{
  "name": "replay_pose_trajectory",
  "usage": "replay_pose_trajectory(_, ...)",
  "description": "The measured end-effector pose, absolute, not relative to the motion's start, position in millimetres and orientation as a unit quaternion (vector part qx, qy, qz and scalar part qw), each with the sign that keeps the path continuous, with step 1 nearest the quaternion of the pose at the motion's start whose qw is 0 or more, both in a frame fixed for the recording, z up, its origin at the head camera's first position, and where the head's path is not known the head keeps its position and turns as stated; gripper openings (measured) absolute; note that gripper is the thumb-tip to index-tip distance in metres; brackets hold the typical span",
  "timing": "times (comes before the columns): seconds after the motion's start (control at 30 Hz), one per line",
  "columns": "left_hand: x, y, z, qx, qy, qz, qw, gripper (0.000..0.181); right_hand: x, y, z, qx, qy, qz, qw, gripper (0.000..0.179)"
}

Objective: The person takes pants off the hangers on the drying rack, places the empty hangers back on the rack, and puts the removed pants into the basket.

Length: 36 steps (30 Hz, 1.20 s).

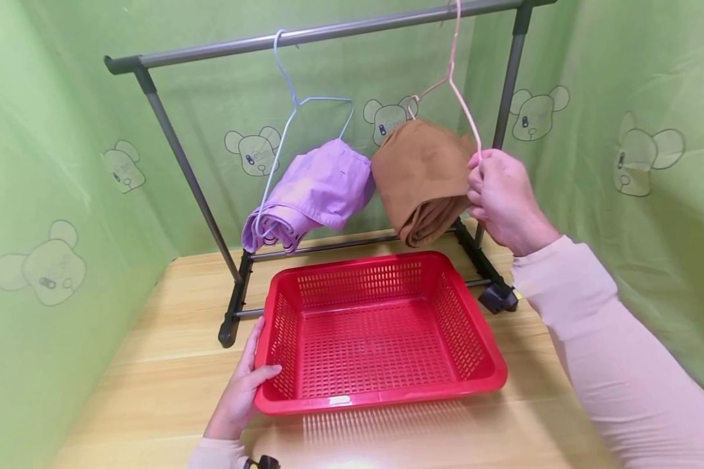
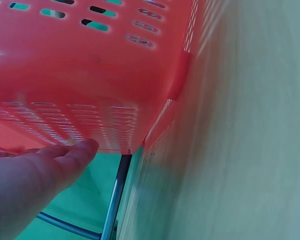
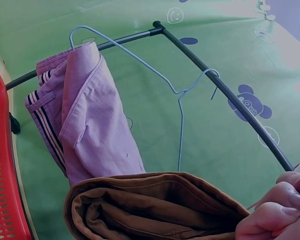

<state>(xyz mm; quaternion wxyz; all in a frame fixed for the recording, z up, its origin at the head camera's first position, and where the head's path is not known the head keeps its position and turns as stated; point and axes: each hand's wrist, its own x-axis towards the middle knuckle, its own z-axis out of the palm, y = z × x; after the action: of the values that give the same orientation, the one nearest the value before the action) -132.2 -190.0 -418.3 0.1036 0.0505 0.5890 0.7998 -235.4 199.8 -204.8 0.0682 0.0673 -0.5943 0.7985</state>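
My right hand [image 1: 501, 198] pinches the right side of a pink wire hanger [image 1: 465, 107], fingers curled. A brown folded garment [image 1: 419, 169] hangs on that hanger, just left of the hand; its rolled layers [image 3: 140, 210] show in the right wrist view. My left hand [image 1: 245, 384] holds the left side of a red plastic basket [image 1: 381, 396], thumb over the rim, fingers along the outer wall. In the left wrist view, the left fingers [image 2: 75, 155] lie against the slotted wall. The basket has nothing in it.
A dark metal rack [image 1: 211, 49] stands on the wooden table [image 1: 170, 352] behind the basket. From its bar a light blue hanger [image 1: 287, 124] carries a folded purple garment [image 1: 322, 185] with striped trim. Green curtains [image 1: 53, 182] with bear prints surround the table.
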Motion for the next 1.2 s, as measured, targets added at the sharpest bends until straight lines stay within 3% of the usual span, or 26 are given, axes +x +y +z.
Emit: replay_pose_trajectory(1.2, -132.9, -189.5, -418.8, 0.055, 0.583, 0.804, 0.105, 0.092, -216.9, 213.0, -189.1, 0.083, -0.564, 0.818, 0.079, 0.021)
